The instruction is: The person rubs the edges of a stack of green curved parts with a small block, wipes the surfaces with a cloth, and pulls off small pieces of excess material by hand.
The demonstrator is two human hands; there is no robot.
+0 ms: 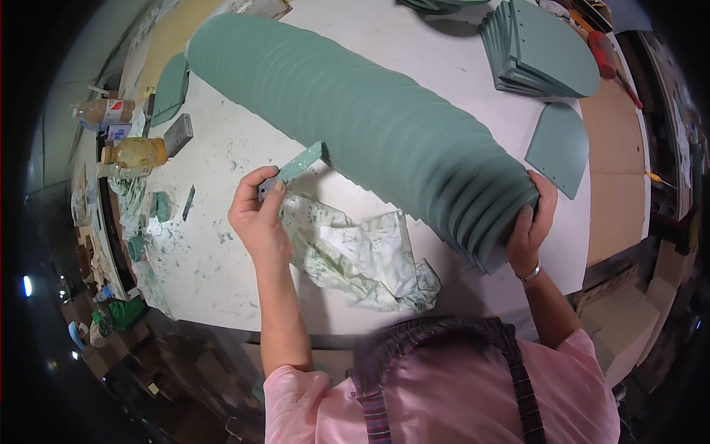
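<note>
A long row of green, rounded flat panels [355, 111] lies overlapped across the white table, running from far left to near right. My right hand [534, 218] is closed on the edge of the nearest panels at the row's right end. Between the thumb and fingers of my left hand [259, 203] is a flat scraper [302, 161] smeared with green. Its tip is beside the row's near edge; I cannot tell whether it touches. A crumpled white cloth [370, 255] with green stains lies between my forearms.
Stacked green panels [555, 48] stand at the far right, with a single panel [560, 148] below them. A red-handled tool [603, 55] lies beyond. Along the left edge are a bottle of amber liquid [137, 152], a grey block [178, 135] and a thin dark strip [189, 203].
</note>
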